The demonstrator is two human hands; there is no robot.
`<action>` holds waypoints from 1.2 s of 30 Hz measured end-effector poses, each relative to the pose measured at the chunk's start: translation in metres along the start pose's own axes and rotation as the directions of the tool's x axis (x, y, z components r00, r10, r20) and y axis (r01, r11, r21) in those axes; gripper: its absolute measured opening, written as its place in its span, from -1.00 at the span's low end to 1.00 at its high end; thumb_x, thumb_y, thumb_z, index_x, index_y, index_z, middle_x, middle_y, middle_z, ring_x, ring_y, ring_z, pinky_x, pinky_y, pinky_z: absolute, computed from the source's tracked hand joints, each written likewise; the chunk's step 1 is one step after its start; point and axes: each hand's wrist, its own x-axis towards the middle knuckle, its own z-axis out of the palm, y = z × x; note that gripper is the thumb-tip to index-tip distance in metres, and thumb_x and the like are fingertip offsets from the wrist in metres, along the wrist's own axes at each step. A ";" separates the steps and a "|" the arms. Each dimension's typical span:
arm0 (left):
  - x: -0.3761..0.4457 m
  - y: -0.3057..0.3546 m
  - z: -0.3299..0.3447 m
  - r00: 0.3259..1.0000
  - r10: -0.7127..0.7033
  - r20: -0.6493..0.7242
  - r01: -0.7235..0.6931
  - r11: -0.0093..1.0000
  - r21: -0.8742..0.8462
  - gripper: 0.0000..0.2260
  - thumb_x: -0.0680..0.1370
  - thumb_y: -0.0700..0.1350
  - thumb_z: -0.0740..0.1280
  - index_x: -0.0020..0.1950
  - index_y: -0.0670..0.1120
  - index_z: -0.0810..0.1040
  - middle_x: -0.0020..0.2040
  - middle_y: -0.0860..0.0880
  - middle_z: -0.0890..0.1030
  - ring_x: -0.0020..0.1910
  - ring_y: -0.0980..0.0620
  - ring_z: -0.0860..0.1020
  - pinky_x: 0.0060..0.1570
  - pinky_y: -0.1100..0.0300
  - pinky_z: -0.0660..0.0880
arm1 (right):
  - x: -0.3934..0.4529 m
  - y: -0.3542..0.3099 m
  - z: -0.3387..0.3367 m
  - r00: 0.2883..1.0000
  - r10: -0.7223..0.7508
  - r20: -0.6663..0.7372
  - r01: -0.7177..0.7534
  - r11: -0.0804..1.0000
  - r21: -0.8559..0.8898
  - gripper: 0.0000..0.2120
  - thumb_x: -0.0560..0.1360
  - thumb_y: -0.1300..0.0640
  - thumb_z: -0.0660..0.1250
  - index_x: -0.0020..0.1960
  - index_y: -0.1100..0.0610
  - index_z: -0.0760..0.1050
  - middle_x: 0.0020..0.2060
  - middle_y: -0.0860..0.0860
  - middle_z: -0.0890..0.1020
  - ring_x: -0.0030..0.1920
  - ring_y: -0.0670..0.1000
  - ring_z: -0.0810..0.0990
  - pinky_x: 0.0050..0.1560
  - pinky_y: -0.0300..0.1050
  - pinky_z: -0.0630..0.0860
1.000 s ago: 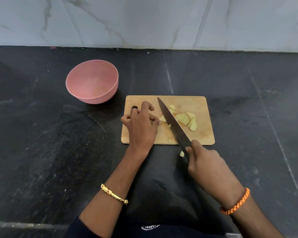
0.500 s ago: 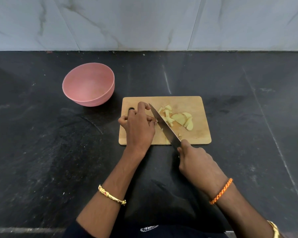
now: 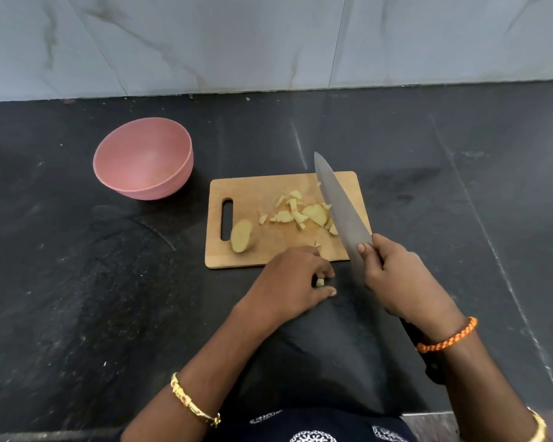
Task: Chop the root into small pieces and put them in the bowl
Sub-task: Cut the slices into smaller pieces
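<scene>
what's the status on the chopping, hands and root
Left hand pinches stray piece off the board. Right hand grips knife, blade raised. Uncut root chunk on board; bowl empty.

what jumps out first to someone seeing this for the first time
The big knife gripped by the right hand, its blade slanting over the right side of the wooden cutting board. Next, the pale chopped pieces scattered mid-board with an uncut root chunk by the handle slot, while the left hand pinches a stray piece off the black counter. The pink bowl sits empty to the board's upper left.
</scene>
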 end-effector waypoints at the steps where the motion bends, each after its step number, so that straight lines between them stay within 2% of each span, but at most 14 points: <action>1: 0.001 0.000 0.000 1.000 -0.005 0.003 0.005 1.000 0.008 -0.76 0.43 -0.04 0.44 0.07 -0.07 0.64 -0.05 -0.01 0.59 -0.16 0.06 0.52 -0.10 0.09 0.51 | 0.000 0.000 0.000 1.000 -0.001 -0.004 0.001 1.000 0.006 -0.76 0.63 0.00 0.06 -0.10 0.11 0.38 -0.31 0.06 0.51 -0.41 0.01 0.47 -0.35 -0.04 0.51; 4: 0.004 0.001 -0.001 1.000 -0.008 0.010 0.008 1.000 0.007 -0.81 0.45 -0.16 0.42 0.04 -0.12 0.65 -0.07 -0.06 0.62 -0.15 0.03 0.54 -0.11 0.16 0.50 | 0.000 0.000 0.002 1.000 0.000 0.014 0.000 1.000 0.003 -0.74 0.63 -0.01 0.06 -0.09 0.12 0.38 -0.29 0.08 0.53 -0.37 0.04 0.50 -0.26 0.04 0.56; 7: 0.006 0.008 -0.010 1.000 0.005 -0.014 -0.005 1.000 -0.025 -0.84 0.45 -0.21 0.38 0.00 -0.14 0.66 -0.12 -0.06 0.64 -0.18 0.06 0.56 -0.11 0.17 0.52 | -0.001 0.003 0.000 1.000 0.001 0.013 -0.002 0.999 0.044 -0.74 0.62 -0.01 0.07 -0.09 0.13 0.40 -0.30 0.09 0.54 -0.39 0.03 0.49 -0.31 0.00 0.52; 9: 0.010 0.009 -0.019 0.982 -0.007 -0.188 -0.004 0.999 -0.054 -0.84 0.46 -0.19 0.38 0.01 -0.10 0.66 -0.10 -0.02 0.65 -0.18 0.11 0.56 -0.08 0.20 0.52 | 0.000 0.007 -0.005 1.000 0.019 -0.024 -0.016 0.995 0.102 -0.73 0.62 0.00 0.08 -0.09 0.16 0.40 -0.31 0.12 0.55 -0.41 0.02 0.45 -0.34 -0.03 0.47; 11: 0.017 0.005 -0.028 0.915 -0.045 -0.401 0.035 0.999 -0.033 -0.84 0.48 -0.19 0.35 0.03 -0.07 0.66 -0.04 0.02 0.65 -0.10 0.11 0.56 -0.02 0.23 0.51 | 0.002 0.010 -0.010 0.998 0.033 -0.059 -0.024 0.989 0.143 -0.72 0.62 0.00 0.09 -0.13 0.17 0.38 -0.30 0.16 0.56 -0.41 0.01 0.42 -0.33 -0.03 0.43; 13: 0.027 -0.004 -0.031 0.881 -0.100 -0.463 0.125 0.992 0.024 -0.80 0.48 -0.22 0.31 0.05 -0.07 0.65 0.01 0.02 0.65 0.03 0.05 0.53 0.06 0.19 0.47 | 0.005 0.012 -0.014 0.996 0.038 -0.081 -0.025 0.988 0.153 -0.71 0.62 0.01 0.09 -0.17 0.16 0.35 -0.30 0.15 0.55 -0.43 0.00 0.40 -0.37 -0.06 0.41; 15: 0.038 -0.015 -0.031 0.892 -0.140 -0.429 0.181 0.982 0.055 -0.74 0.48 -0.22 0.30 0.13 -0.06 0.62 0.08 0.01 0.63 0.13 0.01 0.45 0.12 0.14 0.41 | 0.007 0.014 -0.015 0.996 0.046 -0.073 -0.035 0.989 0.147 -0.71 0.62 0.01 0.08 -0.17 0.16 0.35 -0.30 0.14 0.55 -0.44 -0.01 0.39 -0.40 -0.07 0.40; 19: 0.059 -0.028 -0.029 0.955 -0.068 -0.289 0.115 0.982 0.151 -0.63 0.48 -0.07 0.33 0.30 0.01 0.48 0.22 0.07 0.50 0.24 0.02 0.30 0.06 0.16 0.16 | 0.006 0.016 -0.011 0.997 0.043 -0.062 -0.034 0.990 0.135 -0.71 0.63 0.01 0.08 -0.14 0.19 0.36 -0.32 0.13 0.53 -0.43 0.01 0.40 -0.37 -0.04 0.43; 24: 0.074 -0.030 -0.033 0.974 0.013 -0.227 0.035 0.978 0.204 -0.76 0.48 -0.03 0.36 0.15 0.04 0.56 0.09 0.12 0.56 0.19 0.03 0.32 0.01 0.13 0.11 | -0.010 0.020 0.009 0.997 -0.012 -0.074 0.016 0.998 0.060 -0.74 0.62 0.02 0.08 -0.22 0.06 0.30 -0.42 0.03 0.47 -0.47 -0.03 0.42 -0.47 -0.21 0.29; 26: 0.074 -0.031 -0.036 0.968 -0.008 -0.253 0.045 0.989 0.143 -0.82 0.47 -0.03 0.38 0.06 0.05 0.58 -0.01 0.16 0.57 0.15 0.05 0.35 -0.02 0.14 0.08 | -0.016 0.023 0.017 0.998 -0.010 -0.056 0.013 0.999 0.047 -0.77 0.62 0.01 0.06 -0.18 0.05 0.31 -0.41 0.04 0.48 -0.47 -0.03 0.43 -0.46 -0.18 0.30; 28: 0.072 -0.031 -0.040 0.936 -0.074 -0.344 0.085 0.996 0.018 -0.85 0.47 -0.03 0.39 0.03 0.06 0.60 -0.05 0.17 0.59 0.13 0.08 0.38 -0.01 0.14 0.08 | -0.016 0.026 0.023 0.998 0.004 -0.057 -0.002 1.000 0.022 -0.78 0.62 -0.01 0.05 -0.13 0.05 0.33 -0.39 0.05 0.50 -0.44 0.00 0.46 -0.42 -0.10 0.38; 31: 0.065 -0.028 -0.043 0.847 -0.207 -0.490 0.126 0.973 -0.194 -0.83 0.49 -0.02 0.38 0.06 0.04 0.62 -0.02 0.13 0.63 0.10 0.06 0.48 0.16 0.03 0.24 | -0.009 0.028 0.028 0.996 0.012 -0.083 -0.013 1.000 -0.019 -0.79 0.62 -0.03 0.03 -0.07 0.07 0.33 -0.35 0.09 0.52 -0.35 0.13 0.54 -0.31 0.05 0.52; 34: 0.051 -0.021 -0.038 0.825 -0.283 -0.490 0.131 0.938 -0.321 -0.80 0.47 -0.02 0.41 0.07 0.02 0.64 -0.02 0.10 0.65 0.03 0.07 0.54 0.19 -0.13 0.38 | 0.000 0.028 0.028 0.994 -0.017 -0.108 0.011 0.998 -0.056 -0.79 0.62 -0.02 0.03 -0.02 0.08 0.33 -0.32 0.13 0.54 -0.30 0.19 0.56 -0.25 0.09 0.55; 36: 0.040 -0.017 -0.025 0.834 -0.286 -0.472 0.158 0.943 -0.292 -0.80 0.46 -0.02 0.41 0.08 0.04 0.64 -0.02 0.10 0.66 0.04 0.09 0.52 0.20 0.03 0.30 | 0.005 0.027 0.026 0.993 -0.039 -0.109 0.032 0.997 -0.064 -0.80 0.62 -0.02 0.04 -0.02 0.08 0.32 -0.31 0.13 0.54 -0.29 0.19 0.55 -0.25 0.07 0.54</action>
